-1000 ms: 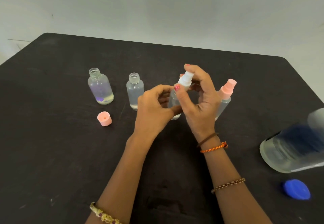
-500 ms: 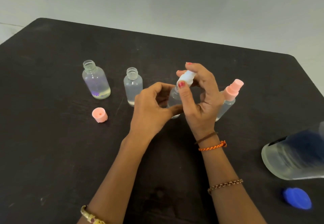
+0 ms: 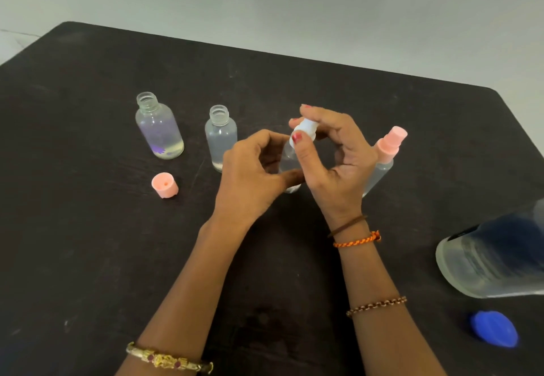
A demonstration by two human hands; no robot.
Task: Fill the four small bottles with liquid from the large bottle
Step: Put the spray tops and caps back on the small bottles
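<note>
our left hand [image 3: 253, 175] grips the small bottle [image 3: 290, 159] mid-worktop while right hand [image 3: 332, 151] fingers pinch its white cap [image 3: 304, 131], seemingly twisted further than a moment ago; capping nearly done.

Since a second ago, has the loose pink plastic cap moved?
No. The loose pink plastic cap sits in front of the leftmost open clear bottle, as before; the camera shifted.

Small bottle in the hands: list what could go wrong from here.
1. The right hand pinches the white spray cap at a tilt; it may cross-thread on the small bottle the left hand holds.
2. The two open bottles stand beside the left hand; a bump could spill them.
3. The large bottle stands uncapped near the right elbow.
</note>
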